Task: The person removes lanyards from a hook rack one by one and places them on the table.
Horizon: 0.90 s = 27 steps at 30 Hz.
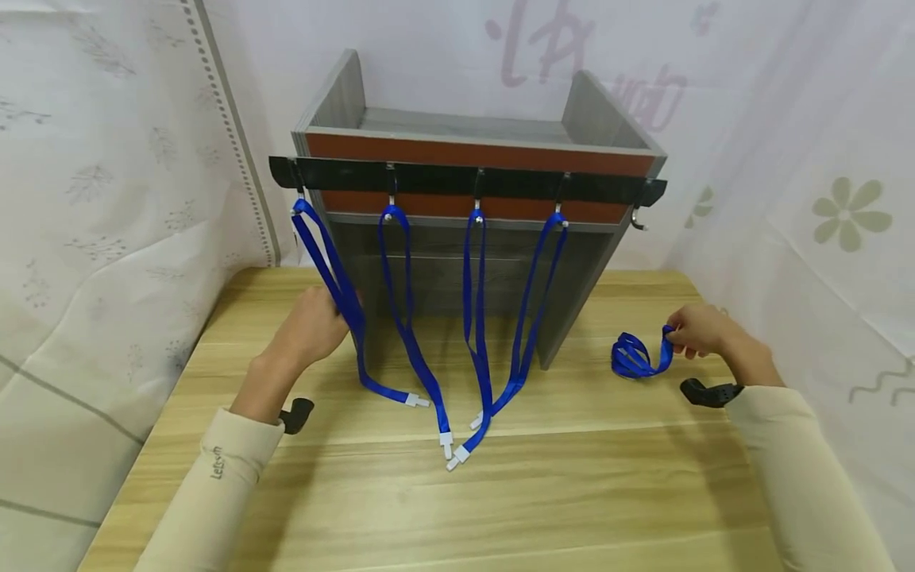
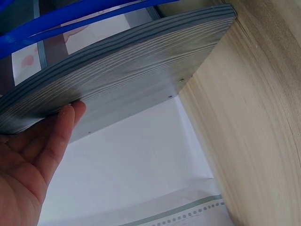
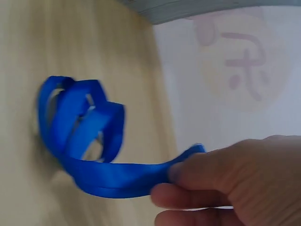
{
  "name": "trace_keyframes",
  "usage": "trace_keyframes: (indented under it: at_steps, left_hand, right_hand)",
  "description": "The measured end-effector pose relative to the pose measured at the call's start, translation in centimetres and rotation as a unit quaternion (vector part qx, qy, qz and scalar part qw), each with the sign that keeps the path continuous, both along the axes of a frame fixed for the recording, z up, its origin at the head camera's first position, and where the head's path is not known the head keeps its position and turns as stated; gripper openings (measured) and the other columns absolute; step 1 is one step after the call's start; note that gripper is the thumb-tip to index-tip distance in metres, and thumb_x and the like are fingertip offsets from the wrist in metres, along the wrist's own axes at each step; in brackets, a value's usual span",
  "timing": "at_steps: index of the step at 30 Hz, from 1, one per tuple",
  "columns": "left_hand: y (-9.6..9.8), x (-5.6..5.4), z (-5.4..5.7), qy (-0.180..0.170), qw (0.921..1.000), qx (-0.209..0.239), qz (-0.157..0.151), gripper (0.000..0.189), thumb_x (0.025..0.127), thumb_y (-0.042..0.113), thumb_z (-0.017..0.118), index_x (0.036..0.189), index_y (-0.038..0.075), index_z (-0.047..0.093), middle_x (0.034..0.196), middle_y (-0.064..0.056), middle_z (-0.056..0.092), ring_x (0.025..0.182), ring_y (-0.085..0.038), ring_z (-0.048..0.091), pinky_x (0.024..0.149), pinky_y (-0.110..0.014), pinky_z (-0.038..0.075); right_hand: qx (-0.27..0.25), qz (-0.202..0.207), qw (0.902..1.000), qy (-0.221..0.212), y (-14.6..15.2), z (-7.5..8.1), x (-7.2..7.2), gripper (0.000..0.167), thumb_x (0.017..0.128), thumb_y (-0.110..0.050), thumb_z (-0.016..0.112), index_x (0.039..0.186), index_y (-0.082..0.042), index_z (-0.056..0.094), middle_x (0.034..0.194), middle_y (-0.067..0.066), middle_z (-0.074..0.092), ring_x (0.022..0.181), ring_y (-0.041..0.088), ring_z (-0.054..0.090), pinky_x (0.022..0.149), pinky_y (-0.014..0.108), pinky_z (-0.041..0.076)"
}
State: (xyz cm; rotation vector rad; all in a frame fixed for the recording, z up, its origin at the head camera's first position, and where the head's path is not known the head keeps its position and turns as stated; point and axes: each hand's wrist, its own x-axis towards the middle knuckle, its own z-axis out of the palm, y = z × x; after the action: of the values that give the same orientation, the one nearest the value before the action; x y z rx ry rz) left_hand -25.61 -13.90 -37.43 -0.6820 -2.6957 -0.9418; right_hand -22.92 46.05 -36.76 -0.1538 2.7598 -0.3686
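Observation:
My right hand (image 1: 700,330) pinches one end of a coiled blue lanyard (image 1: 631,357) between thumb and fingers, at the table's right side. In the right wrist view, the lanyard's loops (image 3: 87,113) lie loosely bunched, with a flat strap running to my fingers. My left hand (image 1: 314,322) is at the left side panel of a grey wooden stand (image 1: 348,87). In the left wrist view, extended fingers (image 2: 61,136) touch the panel's outer face (image 2: 136,89); my thumb cannot be made out. Several blue lanyards (image 1: 411,342) with white clips hang from hooks on the stand's black rail (image 1: 436,176).
A curved metal hook (image 1: 636,221) sticks out at the rail's right end. White clips (image 1: 446,443) of the hanging lanyards rest close together on the wooden table (image 1: 543,500). Patterned white cloth (image 1: 801,159) surrounds the table at the back and sides.

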Motion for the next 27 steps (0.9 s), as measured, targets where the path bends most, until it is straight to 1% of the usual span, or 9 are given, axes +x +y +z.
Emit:
trace_keyframes:
  at_steps: [3,5,7,10,14,18,20,24,27]
  left_hand:
    - [0.0,-0.1,0.0,0.008,0.9999,-0.006,0.004,0.029,0.104,0.025,0.047,0.082,0.009,0.055,0.07,-0.006,0.056,0.063,-0.021,0.052,0.06,-0.037,0.042]
    - [0.0,-0.1,0.0,0.012,0.9999,-0.008,0.005,0.029,0.104,0.025,0.048,0.081,0.009,0.056,0.068,-0.005,0.055,0.063,-0.021,0.052,0.06,-0.037,0.042]
    - [0.0,-0.2,-0.1,0.01,0.9999,-0.008,0.003,0.03,0.104,0.025,0.047,0.081,0.009,0.055,0.067,-0.005,0.054,0.061,-0.021,0.051,0.058,-0.036,0.041]
    - [-0.1,-0.1,-0.1,0.001,1.0,-0.004,0.003,0.031,0.104,0.026,0.047,0.079,0.009,0.053,0.066,-0.004,0.051,0.059,-0.019,0.049,0.056,-0.035,0.04]
    - [-0.2,0.0,0.0,-0.007,1.0,0.002,0.003,0.031,0.104,0.026,0.047,0.079,0.009,0.052,0.065,-0.003,0.049,0.058,-0.019,0.048,0.055,-0.034,0.039]
    - [-0.2,0.0,0.0,-0.008,1.0,0.002,0.005,0.031,0.104,0.026,0.047,0.078,0.009,0.052,0.065,-0.003,0.048,0.057,-0.018,0.047,0.054,-0.034,0.039]
    - [-0.1,0.0,0.0,-0.007,1.0,0.002,0.005,0.031,0.104,0.026,0.047,0.078,0.009,0.052,0.064,-0.003,0.048,0.057,-0.018,0.047,0.054,-0.034,0.039]
    - [-0.1,0.0,0.1,-0.009,1.0,0.003,0.002,0.031,0.104,0.025,0.046,0.078,0.009,0.051,0.064,-0.002,0.047,0.056,-0.018,0.046,0.053,-0.033,0.038]
    - [-0.1,0.0,0.0,-0.01,0.9999,0.004,0.0,0.031,0.104,0.025,0.046,0.078,0.009,0.051,0.063,-0.002,0.046,0.055,-0.018,0.046,0.053,-0.033,0.038]
  right_hand:
    - [0.039,0.011,0.9989,0.025,-0.5,-0.5,-0.4,0.019,0.093,-0.009,0.057,0.102,0.002,0.068,0.076,0.004,0.069,0.061,0.014,0.065,0.056,0.034,0.05]
    - [0.057,0.02,0.9972,0.044,-0.8,-1.0,-0.7,0.016,0.092,-0.009,0.059,0.1,0.0,0.069,0.074,0.004,0.07,0.06,0.012,0.064,0.056,0.036,0.05]
    - [0.08,0.035,0.9937,0.071,-1.2,-1.6,-0.8,0.01,0.091,-0.008,0.061,0.094,-0.004,0.069,0.071,0.003,0.069,0.059,0.013,0.062,0.057,0.037,0.048]
    - [0.114,0.063,0.9836,0.125,-1.8,-2.5,-1.0,0.006,0.089,-0.008,0.065,0.088,-0.007,0.07,0.072,0.004,0.069,0.063,0.02,0.064,0.059,0.043,0.05]
    - [0.132,0.081,0.9724,0.175,-2.5,-3.9,-1.1,0.008,0.088,-0.007,0.067,0.093,-0.006,0.073,0.087,0.012,0.072,0.078,0.035,0.068,0.066,0.052,0.052]
    - [0.119,0.087,0.9722,0.182,-3.1,-4.9,-1.0,0.012,0.087,-0.002,0.066,0.097,-0.002,0.073,0.094,0.017,0.071,0.085,0.039,0.068,0.071,0.054,0.054]
    - [0.109,0.094,0.9738,0.176,-3.3,-5.2,-1.0,0.015,0.086,0.002,0.065,0.1,0.0,0.073,0.096,0.018,0.071,0.088,0.039,0.068,0.074,0.053,0.054]
    - [0.1,0.1,0.9795,0.144,-3.5,-5.5,-0.9,0.027,0.086,0.005,0.06,0.11,0.001,0.07,0.102,0.02,0.071,0.093,0.041,0.067,0.076,0.054,0.053]
    - [0.099,0.09,0.9842,0.116,-3.5,-5.6,-0.8,0.036,0.087,0.006,0.055,0.12,0.002,0.066,0.109,0.022,0.069,0.099,0.044,0.065,0.076,0.053,0.054]
